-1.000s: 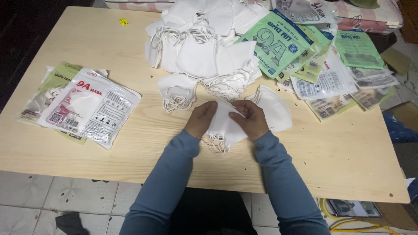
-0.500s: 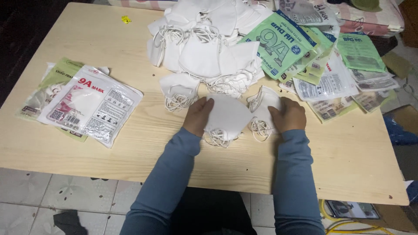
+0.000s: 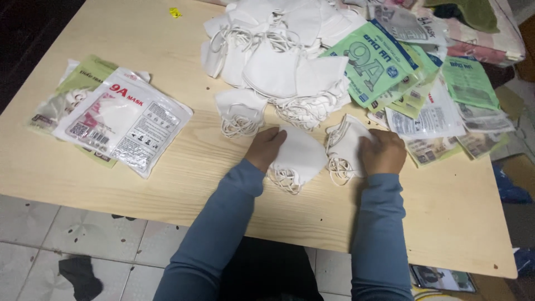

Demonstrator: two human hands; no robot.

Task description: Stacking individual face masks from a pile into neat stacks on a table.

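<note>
A pale wooden counter (image 3: pixel 139 184) is seen from above. The landmark is the heap of loose white masks (image 3: pixel 278 61) at the far middle. Well to the left of the heap, sealed clear mask packets (image 3: pixel 125 120) are stacked on greenish ones. Just in front of the heap, a single folded mask (image 3: pixel 239 108) lies with its ear loops bundled. In front of the heap and slightly left, the left hand (image 3: pixel 266 147) is laid flat, fingers together, pressing the edge of a folded white mask (image 3: pixel 298 159) whose coiled loops hang toward the near edge. In front of the heap and to its right, the right hand (image 3: pixel 383 153) is cupped over a second white mask (image 3: pixel 345 146), touching it; whether it is pinched cannot be told. To the right of the heap, green and white printed packets (image 3: pixel 384 67) are fanned out.

As a judgement: the two masks lie just beside each other, so their loose loops could be tangled, and a mask could be dragged off the near edge if pulled by its loops.
</note>
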